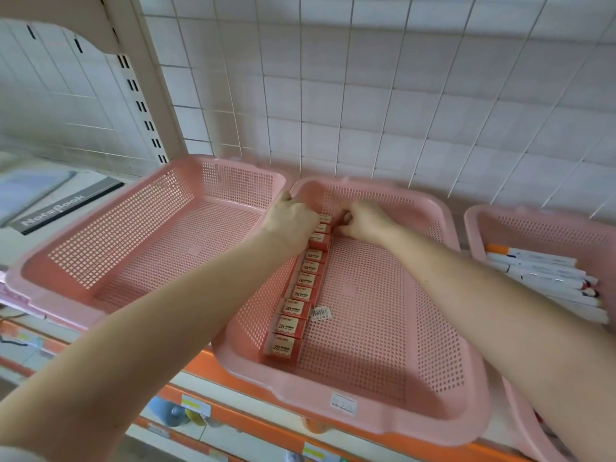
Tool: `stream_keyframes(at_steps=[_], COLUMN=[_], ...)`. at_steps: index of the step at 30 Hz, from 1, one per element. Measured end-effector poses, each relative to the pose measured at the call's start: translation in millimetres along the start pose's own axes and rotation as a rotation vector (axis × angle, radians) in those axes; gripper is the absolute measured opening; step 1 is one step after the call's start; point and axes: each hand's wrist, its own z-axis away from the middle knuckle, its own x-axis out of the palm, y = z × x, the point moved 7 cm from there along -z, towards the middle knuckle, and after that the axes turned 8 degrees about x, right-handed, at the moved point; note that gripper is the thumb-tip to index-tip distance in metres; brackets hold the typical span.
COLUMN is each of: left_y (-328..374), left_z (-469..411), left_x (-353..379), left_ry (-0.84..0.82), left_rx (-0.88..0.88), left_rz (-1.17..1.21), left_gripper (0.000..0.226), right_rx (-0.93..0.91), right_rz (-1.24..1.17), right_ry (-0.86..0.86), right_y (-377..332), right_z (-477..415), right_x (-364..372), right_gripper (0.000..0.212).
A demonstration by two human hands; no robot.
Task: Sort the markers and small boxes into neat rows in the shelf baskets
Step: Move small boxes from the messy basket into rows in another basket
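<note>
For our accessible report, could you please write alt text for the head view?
The left hand and right hand meet at the far end of a row of small red 2B boxes along the left wall of the middle pink basket. Another pink basket sits left of it; a third basket, on the right, holds white markers.

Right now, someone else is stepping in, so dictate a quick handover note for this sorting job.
Left hand: on the box row's far end, grip hidden.
Right hand: fingers pinch the end box.
Done: box row runs along the middle basket's left wall.
Left: seat the end box; markers lie bunched in the right basket, to be straightened.
</note>
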Motion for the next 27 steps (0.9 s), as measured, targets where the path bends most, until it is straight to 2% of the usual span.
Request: stream_keyframes(at_steps=[11, 17, 20, 25, 27], left_y=[1, 1, -7, -35, -45], left_z=[0, 0, 1, 28, 42], left_x=[3, 2, 0, -17, -18], left_ry=[-0.017, -0.028, -0.003, 0.189, 0.221], left_rx=[-0.011, 0.007, -0.016, -0.135, -0.187], left_rz=[0.001, 0.012, 0.153, 0.384, 0.435], left_gripper=[0.012, 0.011, 0.021, 0.032, 0.032], right_rx=[0.024, 0.002, -0.041, -0.063, -0.070], right_rz=[0.134, 0.123, 0.138, 0.198, 0.213], right_ry=[-0.007, -0.024, -0.029, -0.064, -0.072], right_y=[1, 0, -4, -9, -13], right_z=[-4, -1, 3, 5, 5], right_x=[5, 5, 3, 4, 4], right_gripper=[0.017, 0.019, 0.018, 0.008, 0.013])
